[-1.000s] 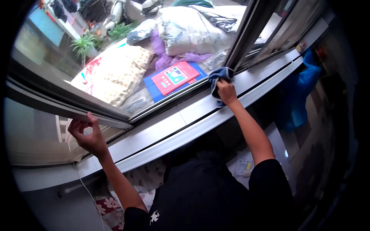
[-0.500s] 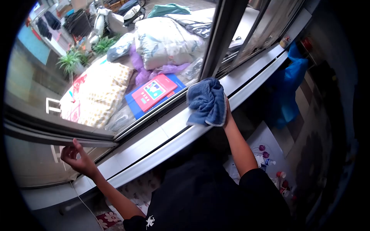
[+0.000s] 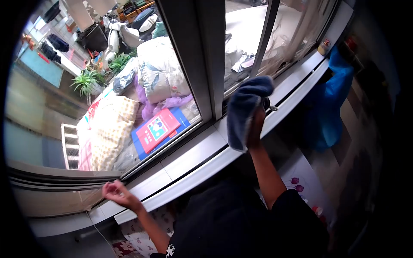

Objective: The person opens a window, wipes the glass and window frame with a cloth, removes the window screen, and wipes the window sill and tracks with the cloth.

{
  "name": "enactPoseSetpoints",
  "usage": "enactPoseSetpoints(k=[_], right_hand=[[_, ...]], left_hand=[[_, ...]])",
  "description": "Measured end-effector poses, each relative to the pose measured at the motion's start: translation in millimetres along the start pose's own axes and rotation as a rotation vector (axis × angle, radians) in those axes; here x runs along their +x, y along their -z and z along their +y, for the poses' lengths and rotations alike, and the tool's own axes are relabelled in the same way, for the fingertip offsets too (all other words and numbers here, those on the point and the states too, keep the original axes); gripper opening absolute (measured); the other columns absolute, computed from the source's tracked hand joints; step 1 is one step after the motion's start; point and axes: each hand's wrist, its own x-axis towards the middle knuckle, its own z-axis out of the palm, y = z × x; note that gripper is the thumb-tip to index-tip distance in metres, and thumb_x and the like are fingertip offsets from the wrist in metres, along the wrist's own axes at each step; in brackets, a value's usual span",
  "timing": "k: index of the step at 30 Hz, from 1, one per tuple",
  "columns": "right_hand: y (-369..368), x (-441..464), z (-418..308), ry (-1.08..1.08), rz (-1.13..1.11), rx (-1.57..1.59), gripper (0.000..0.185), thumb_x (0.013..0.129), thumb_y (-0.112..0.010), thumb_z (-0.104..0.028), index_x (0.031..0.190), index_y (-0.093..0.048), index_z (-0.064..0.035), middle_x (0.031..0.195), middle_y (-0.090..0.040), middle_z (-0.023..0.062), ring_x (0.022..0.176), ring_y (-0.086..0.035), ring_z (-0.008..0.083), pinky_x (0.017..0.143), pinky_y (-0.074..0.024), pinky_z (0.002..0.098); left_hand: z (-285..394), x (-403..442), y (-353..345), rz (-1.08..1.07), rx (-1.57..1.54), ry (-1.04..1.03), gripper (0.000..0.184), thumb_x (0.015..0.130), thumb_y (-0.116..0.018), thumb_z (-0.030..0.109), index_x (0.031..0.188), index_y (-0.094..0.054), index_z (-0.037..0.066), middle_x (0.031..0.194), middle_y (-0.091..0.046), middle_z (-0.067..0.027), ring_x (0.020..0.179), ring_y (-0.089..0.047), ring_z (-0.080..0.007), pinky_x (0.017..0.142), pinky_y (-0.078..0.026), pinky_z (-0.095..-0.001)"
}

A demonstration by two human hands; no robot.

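Note:
My right hand point(image 3: 257, 128) is closed on a dark blue terry cloth point(image 3: 243, 114), which drapes over the fingers and hides most of them. The cloth is over the white tiled sill point(image 3: 191, 150), close to the dark upright of the window frame point(image 3: 202, 56). I cannot tell whether it touches the sill. Near the lower left corner of the window, my left hand point(image 3: 121, 197) has loosely bent fingers and holds nothing. It is beside the bottom window track point(image 3: 64, 184).
Behind the glass lie a pink-red box point(image 3: 158, 131), bundled bedding point(image 3: 159, 69) and a checked pillow point(image 3: 116, 129). A blue plastic bag point(image 3: 331, 116) hangs at the right. Near the sill's far end stands a small jar point(image 3: 323, 47). A white ledge point(image 3: 202, 172) edges the sill.
My right hand has moved the cloth to the right along the sill, and the cloth has folded over. My left hand has dropped away from the window frame. The view has shifted.

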Motion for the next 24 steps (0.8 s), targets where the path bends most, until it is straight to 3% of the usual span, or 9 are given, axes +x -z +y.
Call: enactPoseSetpoints(k=[1,2,4,8,11,14,15,18,24], right_hand=[[-3.2,8.6,0.0,0.319,-0.054,-0.49,0.038,0.086,-0.065,-0.011,0.12,-0.058,0.0045,0.111,-0.066,0.021,0.098,-0.067,0.0386,0.092,-0.051,0.0448],[-13.2,16.6,-7.8,0.567,-0.138,-0.702,0.041,0.081,-0.068,-0.005,0.119,-0.058,0.0062,0.111,-0.065,0.0248,0.099,-0.065,0.0434,0.093,-0.0498,0.047],[-29.2,7.1,15.8,0.472,-0.122,-0.668,0.044,0.077,-0.065,-0.003,0.12,-0.057,0.007,0.116,-0.061,0.0291,0.105,-0.059,0.05,0.097,-0.0459,0.0496],[-33.3,-14.6,48.5,0.435,-0.336,-0.626,0.056,0.074,-0.065,-0.004,0.128,-0.053,0.0022,0.131,-0.053,0.0265,0.124,-0.048,0.0474,0.109,-0.0339,0.0524],[-36.0,-14.5,47.6,0.351,-0.514,-0.584,0.052,0.076,-0.063,-0.005,0.127,-0.056,0.0002,0.137,-0.049,0.026,0.131,-0.042,0.0439,0.112,-0.0263,0.0534],[-41.2,-4.7,14.6,0.391,-0.58,-0.614,0.05,0.083,-0.062,-0.015,0.131,-0.055,-0.0043,0.137,-0.051,0.022,0.132,-0.041,0.0427,0.11,-0.0313,0.0507],[-44.9,-12.4,31.0,0.384,-0.515,-0.635,0.045,0.089,-0.058,-0.019,0.131,-0.055,-0.0043,0.138,-0.051,0.0203,0.132,-0.042,0.0426,0.111,-0.0299,0.0521],[-52.5,-23.0,82.9,0.556,-0.483,-0.772,0.044,0.092,-0.056,-0.019,0.133,-0.055,-0.0042,0.14,-0.05,0.0207,0.133,-0.042,0.0422,0.113,-0.0274,0.0542],[-74.3,-24.7,47.4,0.664,-0.306,-1.014,0.047,0.087,-0.061,-0.01,0.13,-0.054,0.0058,0.134,-0.052,0.028,0.127,-0.048,0.0467,0.112,-0.0298,0.0554]], left_hand=[[11.8,-13.3,-16.4,-0.055,-0.009,0.03,0.029,0.097,-0.061,0.013,0.121,-0.048,0.004,0.095,-0.045,-0.0028,0.084,-0.045,-0.0117,0.075,-0.04,-0.0254],[25.5,-27.7,-32.4,-0.107,-0.018,0.063,0.028,0.097,-0.059,0.011,0.121,-0.048,0.004,0.096,-0.046,-0.0027,0.085,-0.045,-0.0118,0.076,-0.04,-0.0247],[53.7,-56.2,-58.5,-0.218,-0.138,0.099,0.027,0.096,-0.058,0.009,0.121,-0.048,0.004,0.099,-0.048,-0.0036,0.088,-0.048,-0.012,0.079,-0.042,-0.0255],[88.2,-96.3,-87.5,-0.519,-0.178,0.138,0.031,0.091,-0.06,0.002,0.12,-0.05,0.002,0.111,-0.054,-0.0105,0.099,-0.057,-0.0174,0.085,-0.047,-0.0299],[109.5,-104.9,-104.6,-0.721,-0.202,0.117,0.037,0.089,-0.061,0.001,0.125,-0.05,0.0,0.119,-0.055,-0.0135,0.109,-0.059,-0.0224,0.09,-0.049,-0.0331],[114.3,-99.7,-112.8,-0.862,-0.242,0.048,0.046,0.089,-0.061,-0.001,0.132,-0.047,-0.001,0.131,-0.053,-0.0173,0.12,-0.056,-0.0265,0.094,-0.048,-0.0355],[115.2,-96.5,-114.8,-0.902,-0.259,0.056,0.05,0.089,-0.061,-0.001,0.136,-0.045,-0.001,0.135,-0.052,-0.018,0.123,-0.054,-0.0277,0.097,-0.047,-0.0368],[110.9,-85.5,-123.3,-0.987,-0.245,-0.001,0.054,0.092,-0.058,0.003,0.143,-0.039,0.001,0.139,-0.049,-0.0182,0.127,-0.052,-0.0281,0.101,-0.045,-0.0384],[108.3,-58.6,-134.5,-0.977,-0.274,-0.072,0.056,0.091,-0.059,0.001,0.143,-0.039,-0.001,0.141,-0.049,-0.0194,0.127,-0.052,-0.0297,0.101,-0.045,-0.0394]])
